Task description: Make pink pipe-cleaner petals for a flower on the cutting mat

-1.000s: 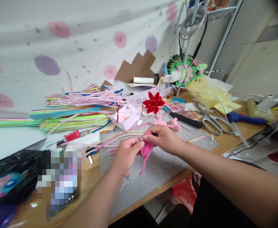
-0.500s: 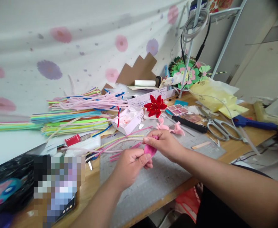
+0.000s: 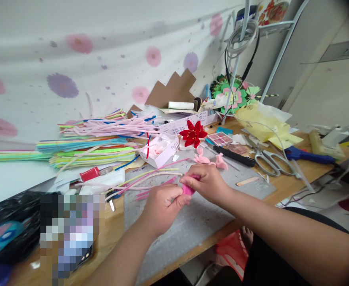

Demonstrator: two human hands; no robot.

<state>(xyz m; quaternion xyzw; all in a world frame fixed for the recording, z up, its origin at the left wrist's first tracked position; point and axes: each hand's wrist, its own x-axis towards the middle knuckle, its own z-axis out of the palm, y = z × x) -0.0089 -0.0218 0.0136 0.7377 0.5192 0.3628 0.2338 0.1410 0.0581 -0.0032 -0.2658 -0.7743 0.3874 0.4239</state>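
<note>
Both hands pinch one bright pink piece of bent pipe cleaner (image 3: 188, 189) above the grey cutting mat (image 3: 174, 242). My left hand (image 3: 164, 204) is closed on its lower left end, thumb on top. At the upper right end, my right hand (image 3: 205, 182) grips it between thumb and fingers. Fingers cover most of the piece, so its full shape is hidden. Loose pink pipe cleaners (image 3: 150, 193) lie on the mat just left of the hands. Behind my right hand rest light pink petal pieces (image 3: 202, 157) and a red pipe-cleaner flower (image 3: 193, 134).
Bundles of coloured pipe cleaners (image 3: 93, 157) are piled at the left, beside a small white box (image 3: 164, 153). Scissors (image 3: 268, 162), a black-handled tool (image 3: 234, 155) and a wooden stick (image 3: 247, 181) lie to the right. A yellow bag (image 3: 260, 119) sits farther back.
Both hands stay on the pink piece. My right hand's fingers have closed further over it, and less of it shows. The camera view has shifted slightly.
</note>
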